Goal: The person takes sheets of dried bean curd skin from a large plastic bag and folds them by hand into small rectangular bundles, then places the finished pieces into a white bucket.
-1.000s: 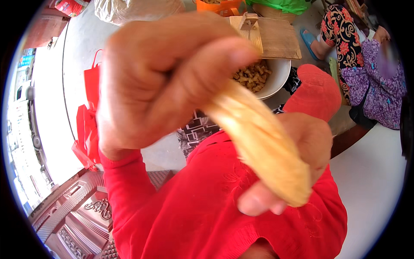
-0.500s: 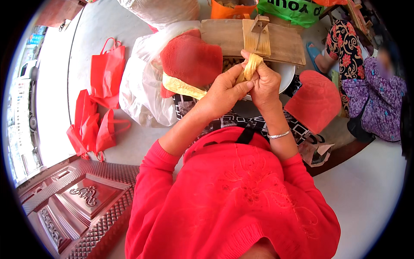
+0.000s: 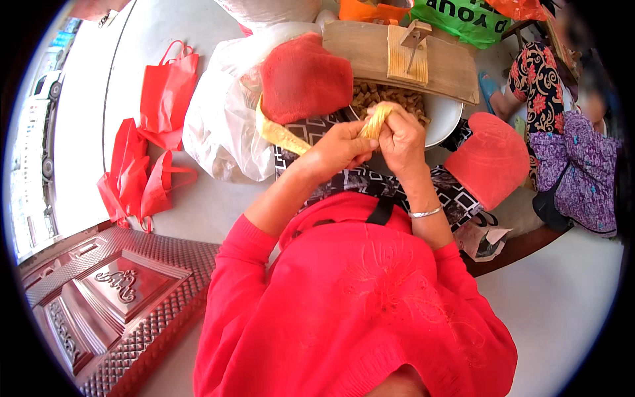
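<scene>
A crinkled yellow strip (image 3: 378,120) is bunched between my left hand (image 3: 334,149) and my right hand (image 3: 405,142), both with fingers closed on it over my lap. Another length of yellow material (image 3: 278,133) lies left of my left wrist, along the edge of a red pad (image 3: 305,74). Just beyond my hands, a white metal bowl (image 3: 451,119) holds many small brown pieces (image 3: 383,94). A wooden board (image 3: 344,40) with a raised block and metal piece (image 3: 410,53) lies across the bowl's back. A second red pad (image 3: 489,159) is right of my right hand.
White plastic bags (image 3: 218,132) and red bags (image 3: 169,99) stand left, beside a dark red carved panel (image 3: 119,278). Orange (image 3: 370,12) and green bags (image 3: 456,20) are at the back. Another person (image 3: 575,172) in patterned clothes sits on the right.
A second ago my hands were large and close to the camera with the yellow strip stretched out. They moved down over my lap, the strip now bunched; lately they shifted slightly toward me.
</scene>
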Demonstrator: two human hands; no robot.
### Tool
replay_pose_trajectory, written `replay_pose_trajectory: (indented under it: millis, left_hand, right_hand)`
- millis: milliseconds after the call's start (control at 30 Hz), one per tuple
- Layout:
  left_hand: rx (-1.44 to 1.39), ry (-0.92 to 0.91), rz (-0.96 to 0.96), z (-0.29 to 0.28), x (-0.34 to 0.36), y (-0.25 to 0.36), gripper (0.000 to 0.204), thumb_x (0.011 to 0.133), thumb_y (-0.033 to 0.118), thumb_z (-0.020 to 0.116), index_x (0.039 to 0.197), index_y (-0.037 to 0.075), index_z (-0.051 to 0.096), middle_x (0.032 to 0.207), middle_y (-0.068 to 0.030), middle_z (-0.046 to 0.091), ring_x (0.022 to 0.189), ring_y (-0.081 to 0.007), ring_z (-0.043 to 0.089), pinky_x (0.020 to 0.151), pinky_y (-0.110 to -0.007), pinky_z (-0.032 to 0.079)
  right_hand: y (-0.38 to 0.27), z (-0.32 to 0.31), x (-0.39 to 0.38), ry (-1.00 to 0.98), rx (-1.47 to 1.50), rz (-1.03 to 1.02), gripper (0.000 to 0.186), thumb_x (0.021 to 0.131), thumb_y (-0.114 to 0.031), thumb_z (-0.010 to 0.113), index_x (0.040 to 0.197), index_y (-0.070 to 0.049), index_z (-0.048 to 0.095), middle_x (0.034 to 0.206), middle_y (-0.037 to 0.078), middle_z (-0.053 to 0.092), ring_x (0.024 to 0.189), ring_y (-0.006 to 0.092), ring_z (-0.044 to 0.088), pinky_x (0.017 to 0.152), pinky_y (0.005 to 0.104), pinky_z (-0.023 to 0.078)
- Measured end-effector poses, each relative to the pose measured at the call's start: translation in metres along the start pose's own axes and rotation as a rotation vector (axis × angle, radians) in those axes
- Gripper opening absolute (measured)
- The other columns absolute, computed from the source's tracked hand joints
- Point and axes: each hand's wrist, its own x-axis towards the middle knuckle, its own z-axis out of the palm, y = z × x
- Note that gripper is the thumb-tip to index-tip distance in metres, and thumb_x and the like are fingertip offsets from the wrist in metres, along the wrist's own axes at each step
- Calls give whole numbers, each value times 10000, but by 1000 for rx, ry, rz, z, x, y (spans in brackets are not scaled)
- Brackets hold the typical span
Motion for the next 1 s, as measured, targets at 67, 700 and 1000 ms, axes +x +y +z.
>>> replay_pose_trajectory:
  millis: [67, 700, 1000]
  left_hand:
    - [84, 36, -19, -2, -5, -2, 85, 914, 130, 595, 946, 57, 564, 674, 35, 488, 545, -41, 405, 475, -196, 312]
    - [-76, 67, -200, -18, -12, -40, 121, 916, 156, 589, 870, 46, 611, 680, 28, 562, 569, -47, 485, 492, -197, 363]
    - [1513, 348, 628, -12, -9, -30, 154, 742, 78, 616, 896, 90, 614, 693, -70, 578, 648, -280, 568, 574, -420, 444]
  right_hand:
    - [0, 4, -7, -28, -52, -20, 62, 727, -32, 645, 781, -54, 626, 835, 66, 653, 709, 304, 617, 619, 374, 474]
    - [15, 25, -29, -126, 133, 162, 117, 855, -57, 626, 942, -15, 692, 1001, 103, 672, 821, 212, 675, 734, 304, 520]
    - [40, 26, -70, -300, 530, 561, 279, 931, -226, 586, 786, 1, 659, 726, 68, 623, 655, 190, 604, 594, 317, 445]
